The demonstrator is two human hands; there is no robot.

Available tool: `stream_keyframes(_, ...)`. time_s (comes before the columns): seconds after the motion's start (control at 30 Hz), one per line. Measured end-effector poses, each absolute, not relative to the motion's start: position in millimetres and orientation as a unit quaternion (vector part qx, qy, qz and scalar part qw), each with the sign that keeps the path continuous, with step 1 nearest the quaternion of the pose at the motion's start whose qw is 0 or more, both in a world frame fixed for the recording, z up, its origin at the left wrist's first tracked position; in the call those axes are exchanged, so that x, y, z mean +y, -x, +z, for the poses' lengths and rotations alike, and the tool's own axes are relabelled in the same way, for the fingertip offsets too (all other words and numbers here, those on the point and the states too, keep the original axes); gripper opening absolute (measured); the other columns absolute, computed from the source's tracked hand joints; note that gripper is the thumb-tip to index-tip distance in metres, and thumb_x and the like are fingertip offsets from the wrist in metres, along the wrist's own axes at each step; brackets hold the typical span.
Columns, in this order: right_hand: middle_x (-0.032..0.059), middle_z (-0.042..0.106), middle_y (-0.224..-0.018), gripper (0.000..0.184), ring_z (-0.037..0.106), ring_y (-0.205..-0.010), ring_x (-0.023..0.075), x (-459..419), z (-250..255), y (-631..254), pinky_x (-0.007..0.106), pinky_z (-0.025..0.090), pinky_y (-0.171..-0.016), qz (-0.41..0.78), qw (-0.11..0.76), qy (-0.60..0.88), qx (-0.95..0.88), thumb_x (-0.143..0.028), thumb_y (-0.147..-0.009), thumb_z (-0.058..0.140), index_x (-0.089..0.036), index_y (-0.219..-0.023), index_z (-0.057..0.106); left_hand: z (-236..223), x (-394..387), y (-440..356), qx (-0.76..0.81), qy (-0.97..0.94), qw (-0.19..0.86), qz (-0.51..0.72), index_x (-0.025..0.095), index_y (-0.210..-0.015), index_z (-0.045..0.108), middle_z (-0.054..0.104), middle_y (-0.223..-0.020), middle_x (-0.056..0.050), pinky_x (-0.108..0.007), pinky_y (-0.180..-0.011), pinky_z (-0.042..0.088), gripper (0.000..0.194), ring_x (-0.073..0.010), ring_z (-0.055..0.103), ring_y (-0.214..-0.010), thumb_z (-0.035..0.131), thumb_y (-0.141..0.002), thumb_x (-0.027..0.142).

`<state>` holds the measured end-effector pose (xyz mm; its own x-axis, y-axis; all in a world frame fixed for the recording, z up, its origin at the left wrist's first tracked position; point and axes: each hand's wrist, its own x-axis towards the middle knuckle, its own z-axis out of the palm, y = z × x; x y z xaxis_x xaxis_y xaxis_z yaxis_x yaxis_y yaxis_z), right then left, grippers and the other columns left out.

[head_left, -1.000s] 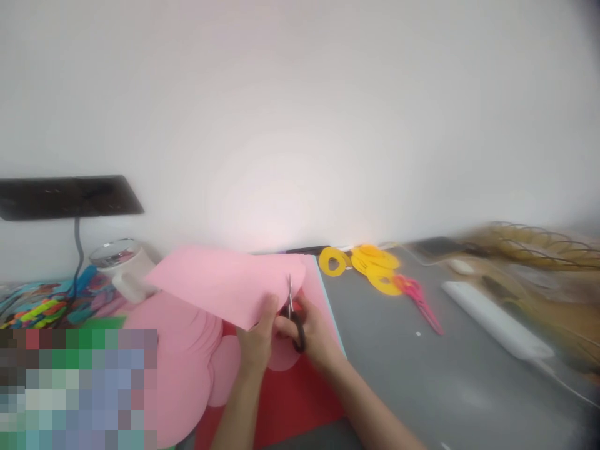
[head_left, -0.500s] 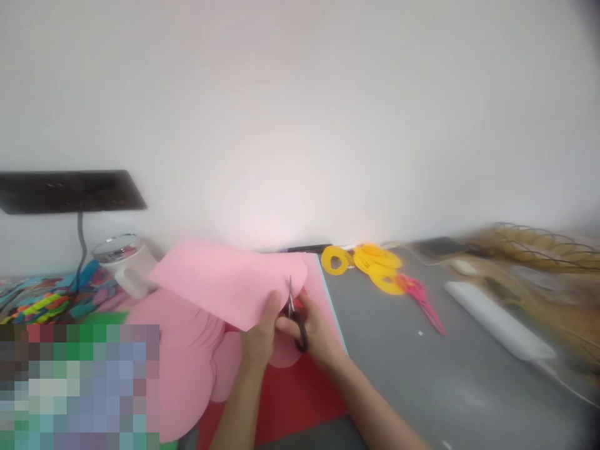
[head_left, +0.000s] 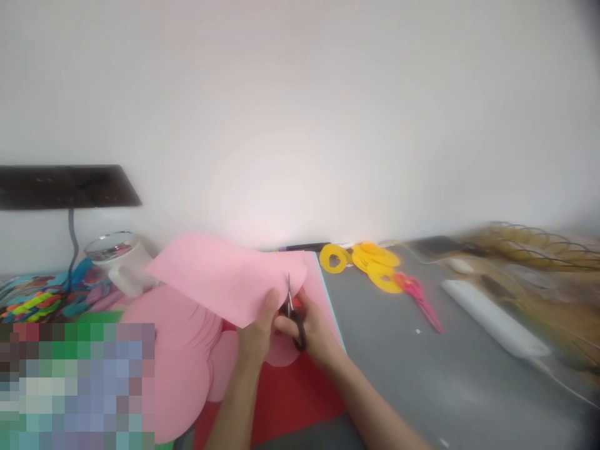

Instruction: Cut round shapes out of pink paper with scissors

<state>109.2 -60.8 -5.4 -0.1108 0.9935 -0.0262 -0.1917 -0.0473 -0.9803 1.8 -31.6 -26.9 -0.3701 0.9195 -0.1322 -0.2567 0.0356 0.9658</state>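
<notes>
My left hand (head_left: 257, 328) grips the lower edge of a pink paper sheet (head_left: 220, 275), thumb on top. The sheet is raised above the table and has a rounded right end. My right hand (head_left: 315, 331) is closed around the black handles of a pair of scissors (head_left: 296, 328). Their blades point up and away, overlapping the sheet near its right end. Below both hands lie a red sheet (head_left: 290, 400) and rounded pink paper pieces (head_left: 178, 369), several of them stacked at the left.
On the grey table (head_left: 398, 387), yellow paper rings (head_left: 375, 259) lie near pink scissors (head_left: 419, 300). A white power strip (head_left: 494, 317) and cables sit at the right. A white mug (head_left: 126, 262) and colourful strands (head_left: 35, 303) stand left. The lower-left corner is pixelated.
The view has shifted slightly, so the surroundings sit a little further left. Hands, sheet and scissors keep nearly the same arrangement.
</notes>
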Motion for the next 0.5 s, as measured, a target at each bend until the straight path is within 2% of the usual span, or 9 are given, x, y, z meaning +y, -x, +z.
stream_keyframes(0.17, -0.0067, 0.053, -0.062, 0.037, 0.045, -0.057, 0.0113, -59.1, -6.9, -109.6, 0.022, 0.032, -0.052, 0.580, 0.506, 0.433, -0.469, -0.028, -0.066, 0.075, -0.021, -0.085, 0.044, -23.1, -31.4, -2.2, 0.538, -0.317, 0.475, 0.620, 0.018, -0.088, 0.070, 0.073, -0.100, -0.009, -0.038, -0.086, 0.053, 0.035, -0.0271, 0.067, -0.096, 0.082, -0.060, 0.036)
stream_keyframes(0.37, -0.0067, 0.054, -0.062, 0.038, 0.045, -0.054, 0.0104, -58.9, -7.4, -110.2, 0.021, 0.031, -0.049, 0.579, 0.499, 0.439, -0.473, -0.028, -0.067, 0.074, -0.020, -0.091, 0.046, -23.6, -31.6, -1.8, 0.540, -0.305, 0.481, 0.620, 0.018, -0.093, 0.069, 0.070, -0.109, -0.010, -0.039, -0.092, 0.050, 0.038, -0.0278, 0.063, -0.104, 0.082, -0.062, 0.035)
stream_keyframes(0.5, -0.0060, 0.054, -0.063, 0.038, 0.048, -0.054, 0.0112, -58.7, -6.3, -109.7, 0.021, 0.033, -0.049, 0.578, 0.496, 0.445, -0.471, -0.028, -0.066, 0.074, -0.020, -0.092, 0.047, -27.6, -30.8, 2.2, 0.523, -0.316, 0.491, 0.621, 0.017, -0.088, 0.069, 0.071, -0.100, -0.010, -0.041, -0.091, 0.050, 0.037, -0.0282, 0.065, -0.098, 0.083, -0.060, 0.037)
